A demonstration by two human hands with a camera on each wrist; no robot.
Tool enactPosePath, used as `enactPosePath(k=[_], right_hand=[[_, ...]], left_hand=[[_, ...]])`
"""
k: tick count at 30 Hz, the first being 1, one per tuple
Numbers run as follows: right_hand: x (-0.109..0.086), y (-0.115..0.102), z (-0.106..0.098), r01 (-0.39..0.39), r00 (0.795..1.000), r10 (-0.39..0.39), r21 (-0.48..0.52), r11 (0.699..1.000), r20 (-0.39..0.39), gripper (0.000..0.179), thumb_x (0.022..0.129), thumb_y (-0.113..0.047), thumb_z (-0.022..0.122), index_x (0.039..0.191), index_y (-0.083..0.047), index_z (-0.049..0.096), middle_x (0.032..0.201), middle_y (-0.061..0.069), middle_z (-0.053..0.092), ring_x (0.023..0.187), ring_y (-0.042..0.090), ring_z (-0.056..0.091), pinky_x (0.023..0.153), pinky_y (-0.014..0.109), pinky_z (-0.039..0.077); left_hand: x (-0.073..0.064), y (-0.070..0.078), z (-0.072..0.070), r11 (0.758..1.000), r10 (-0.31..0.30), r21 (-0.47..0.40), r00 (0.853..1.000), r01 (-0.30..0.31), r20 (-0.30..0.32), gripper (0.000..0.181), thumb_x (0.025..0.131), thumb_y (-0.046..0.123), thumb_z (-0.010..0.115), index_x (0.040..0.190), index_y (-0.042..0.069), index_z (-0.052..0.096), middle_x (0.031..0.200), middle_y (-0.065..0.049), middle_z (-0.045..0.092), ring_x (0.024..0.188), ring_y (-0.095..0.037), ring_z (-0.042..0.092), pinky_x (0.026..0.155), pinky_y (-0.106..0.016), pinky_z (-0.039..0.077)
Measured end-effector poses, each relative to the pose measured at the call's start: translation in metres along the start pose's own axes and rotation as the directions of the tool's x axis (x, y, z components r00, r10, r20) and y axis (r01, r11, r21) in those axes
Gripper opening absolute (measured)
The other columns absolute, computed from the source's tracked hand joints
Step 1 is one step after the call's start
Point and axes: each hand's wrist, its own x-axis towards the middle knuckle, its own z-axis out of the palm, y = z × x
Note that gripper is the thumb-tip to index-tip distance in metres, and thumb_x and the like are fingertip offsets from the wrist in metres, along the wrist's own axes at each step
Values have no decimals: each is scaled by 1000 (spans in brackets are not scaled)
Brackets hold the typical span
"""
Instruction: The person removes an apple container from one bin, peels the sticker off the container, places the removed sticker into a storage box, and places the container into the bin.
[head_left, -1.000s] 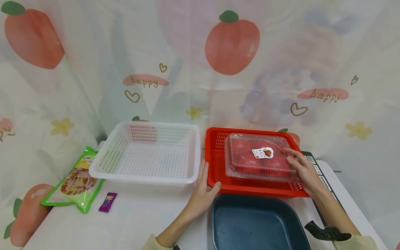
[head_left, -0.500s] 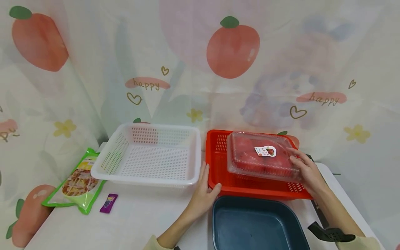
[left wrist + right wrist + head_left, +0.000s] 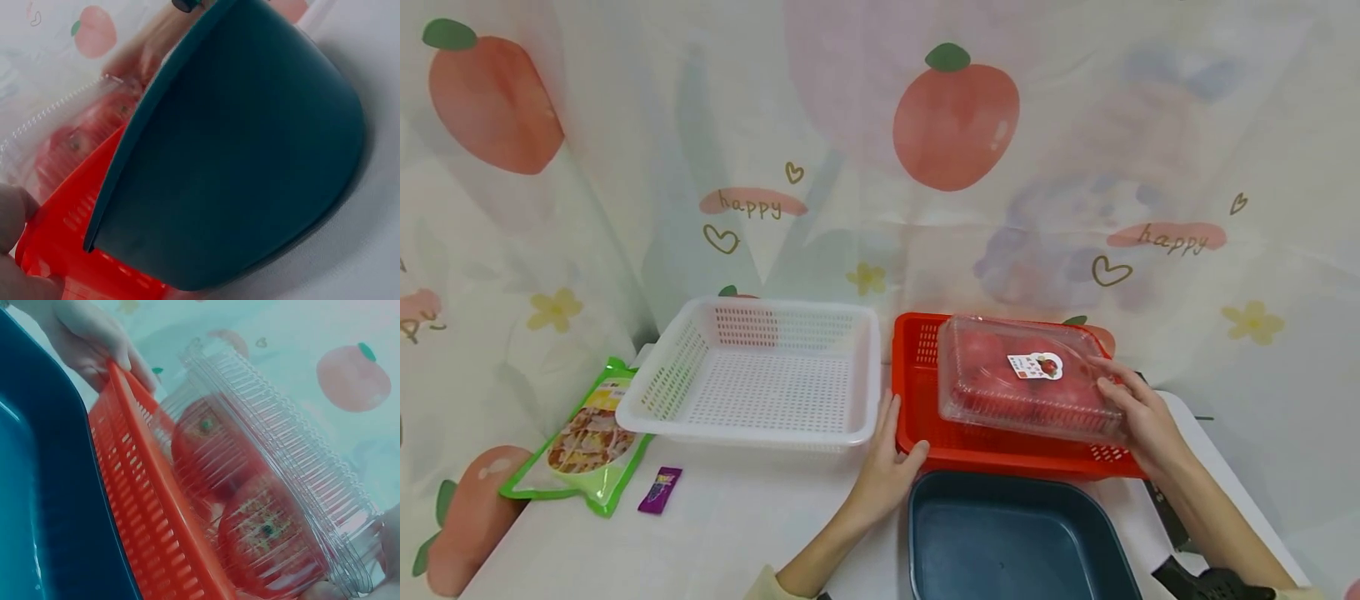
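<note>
A clear lidded plastic box of tomatoes (image 3: 992,396), with a white label on top, sits tilted over the red perforated basket (image 3: 1000,461). My right hand (image 3: 1150,425) grips the box by its right end, thumb on top and the other fingers mostly hidden. Through the ribbed plastic, red tomatoes (image 3: 269,531) with green stem marks show in the right wrist view. My left hand (image 3: 883,471) holds the basket's front left corner, thumb and fingers on either side of its rim (image 3: 115,372).
A dark blue plastic tub (image 3: 1011,550) stands in front of the red basket. To the left is a white perforated basket (image 3: 775,387). Farther left lie a green-edged food bag (image 3: 587,446) and a small purple packet (image 3: 660,490). A printed curtain (image 3: 820,125) hangs behind the table.
The tomato box has risen slightly relative to the red basket, after a small shift right and back left, with my right hand still holding it. My left hand has stayed on the basket corner.
</note>
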Motion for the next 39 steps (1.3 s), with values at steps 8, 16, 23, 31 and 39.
enactPosePath(k=[8,16,23,31,39], right_hand=[[-13,-9,7,18,1000,-18,30,999,-4,49,101,-31,48,148,-35,35,122,-19,41,103,2,48,75,19,56],[-24,-17,13,35,999,-35,43,998,-4,48,101,-26,48,147,-34,37,123,-18,41,104,2,48,75,19,56],[-32,-22,20,3,1000,-3,33,999,-3,43,101,-28,48,143,-37,41,121,-16,41,103,2,49,75,20,56],[-41,-33,34,-42,999,40,79,996,29,41,101,-29,47,141,-39,42,122,-14,40,104,4,50,78,23,57],[-51,-41,51,4,1000,-7,111,994,31,39,101,-26,47,140,-34,46,125,-10,40,107,6,50,79,24,57]], left_hand=[[-6,9,0,998,-40,-40,998,39,-46,79,92,24,62,156,26,16,164,7,7,145,-26,26,101,-41,49],[-13,26,0,993,-49,-116,995,39,-82,69,95,24,58,153,28,21,162,8,13,146,-25,22,105,-42,46],[-17,37,-9,978,43,-201,996,-56,-73,55,101,28,48,151,30,25,158,3,24,146,-29,25,111,-46,39],[-17,56,-27,976,141,-159,989,-148,-53,59,99,35,48,151,38,20,158,10,24,146,-23,28,110,-48,39],[-20,66,-36,975,173,-139,985,-174,-19,57,99,36,44,152,32,24,159,2,23,144,-33,30,106,-59,40]])
